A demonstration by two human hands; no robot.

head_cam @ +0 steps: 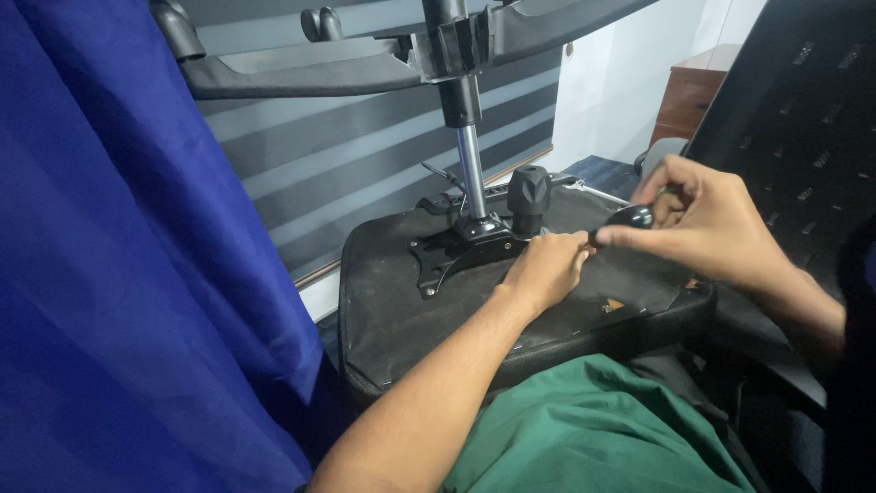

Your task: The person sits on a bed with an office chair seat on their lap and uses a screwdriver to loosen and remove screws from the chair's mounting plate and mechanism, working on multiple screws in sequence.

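An upturned office chair seat rests against my lap, its black underside facing up. A black metal mounting plate with a silver gas cylinder stands on it, and the chair's star base spreads overhead. My right hand grips the rounded black handle of a tool, held level over the seat. My left hand pinches the tool's tip end just right of the plate. A black knob rises behind my left hand.
A blue curtain fills the left side. A black mesh chair back stands at right. Striped grey blinds lie behind the seat, and a wooden cabinet sits far back. Green cloth covers my lap.
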